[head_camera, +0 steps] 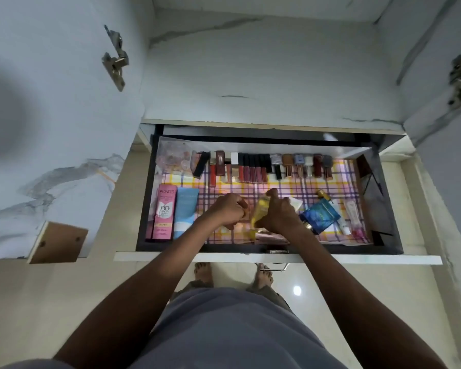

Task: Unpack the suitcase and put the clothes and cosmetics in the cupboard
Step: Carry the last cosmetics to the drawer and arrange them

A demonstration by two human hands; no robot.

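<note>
We see the yellow bottle [260, 213] near the drawer's [383, 203] front edge, long axis running front to back, gripped in our right hand [277, 217]. Our left hand [228, 210], just beside it, has fingers curled; whether it holds anything we cannot tell.

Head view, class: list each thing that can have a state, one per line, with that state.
Drawer: pulled open.
Cupboard door: swung open.
Pink box: lying flat at the drawer's left end.
Yellow bottle: held above the liner.
Right hand: gripping the yellow bottle.
Left hand: fingers curled; whether it holds anything is unclear.
Blue pouch: lying flat.
</note>
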